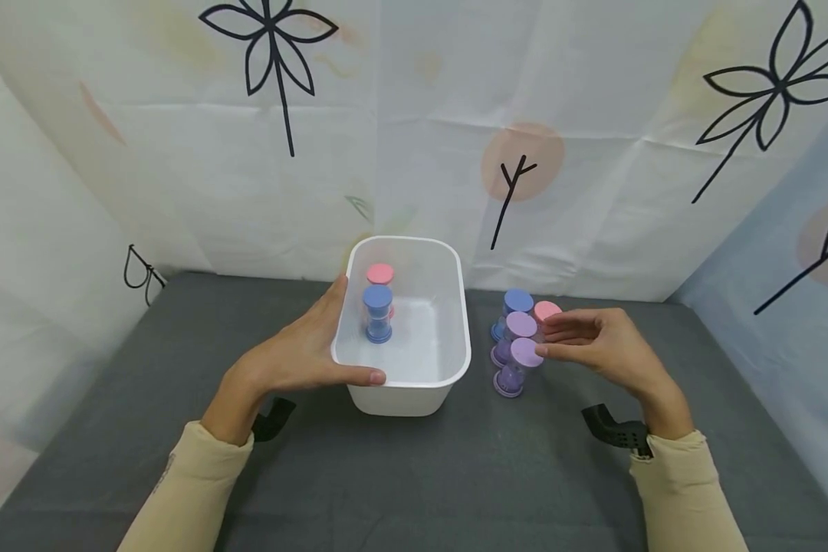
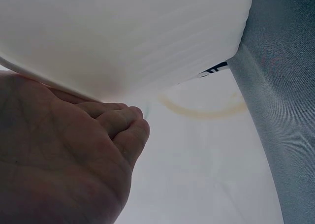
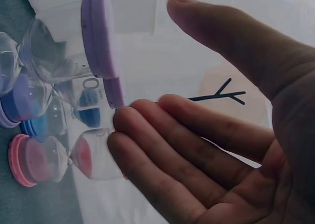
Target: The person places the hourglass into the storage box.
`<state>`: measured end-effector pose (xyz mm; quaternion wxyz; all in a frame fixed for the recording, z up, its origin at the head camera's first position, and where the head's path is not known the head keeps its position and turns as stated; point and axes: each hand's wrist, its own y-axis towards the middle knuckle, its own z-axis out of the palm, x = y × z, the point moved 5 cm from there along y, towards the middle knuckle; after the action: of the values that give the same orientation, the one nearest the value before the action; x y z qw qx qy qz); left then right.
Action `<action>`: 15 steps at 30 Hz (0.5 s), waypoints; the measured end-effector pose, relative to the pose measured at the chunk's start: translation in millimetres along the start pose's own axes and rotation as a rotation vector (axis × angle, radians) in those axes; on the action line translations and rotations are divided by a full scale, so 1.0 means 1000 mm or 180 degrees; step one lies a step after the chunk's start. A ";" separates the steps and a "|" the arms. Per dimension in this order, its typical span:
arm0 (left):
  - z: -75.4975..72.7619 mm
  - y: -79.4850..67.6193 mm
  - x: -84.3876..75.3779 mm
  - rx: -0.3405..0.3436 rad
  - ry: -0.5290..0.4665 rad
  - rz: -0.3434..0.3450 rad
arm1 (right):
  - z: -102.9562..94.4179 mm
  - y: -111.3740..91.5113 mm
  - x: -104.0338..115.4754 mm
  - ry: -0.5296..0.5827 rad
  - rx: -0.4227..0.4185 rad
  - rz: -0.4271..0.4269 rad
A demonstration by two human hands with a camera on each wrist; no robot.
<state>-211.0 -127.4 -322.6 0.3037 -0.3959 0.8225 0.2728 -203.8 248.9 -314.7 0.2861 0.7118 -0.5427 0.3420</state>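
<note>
My left hand (image 1: 291, 354) grips the white plastic tub (image 1: 400, 402) at its left side. Its thumb lies over the front rim, and the left wrist view shows the fingers against the outer wall beneath the rim. Inside the tub stand a blue sand timer (image 1: 378, 313) and, behind it, a pink sand timer (image 1: 380, 273). My right hand (image 1: 610, 349) hovers beside several sand timers, thumb apart from extended fingers, holding nothing. Nearest are two purple sand timers (image 3: 101, 34); a blue sand timer (image 1: 518, 300) and a pink sand timer (image 3: 34, 160), partly hidden by the fingers, stand behind.
A dark grey cloth (image 1: 414, 475) covers the table. Behind it hangs a pale curtain (image 1: 414, 153) with plant drawings, close to the table's back edge. More fabric rises along the left and right sides.
</note>
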 end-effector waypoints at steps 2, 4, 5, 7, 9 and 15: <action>0.000 0.000 0.000 0.0000 -0.0010 -0.0004 | 0.004 0.002 -0.002 -0.0103 0.0110 0.0024; 0.000 0.000 0.000 0.0001 -0.0031 -0.0007 | 0.008 0.004 -0.002 -0.0191 0.0182 -0.0011; 0.000 0.000 0.000 -0.0002 -0.0048 -0.0003 | 0.010 0.005 -0.002 -0.0230 0.0197 -0.0027; 0.000 0.000 0.000 0.0004 -0.0059 -0.0003 | 0.013 0.006 -0.001 -0.0267 0.0203 -0.0053; 0.001 0.000 0.001 0.0010 -0.0066 0.0008 | 0.013 0.006 0.000 -0.0275 0.0188 -0.0065; 0.000 0.000 0.001 0.0008 -0.0049 -0.0001 | 0.017 0.007 0.001 -0.0326 0.0209 -0.0016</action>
<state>-211.3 -127.3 -323.1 0.3105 -0.3935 0.8205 0.2748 -207.1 233.0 -323.7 0.2354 0.7387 -0.5433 0.3220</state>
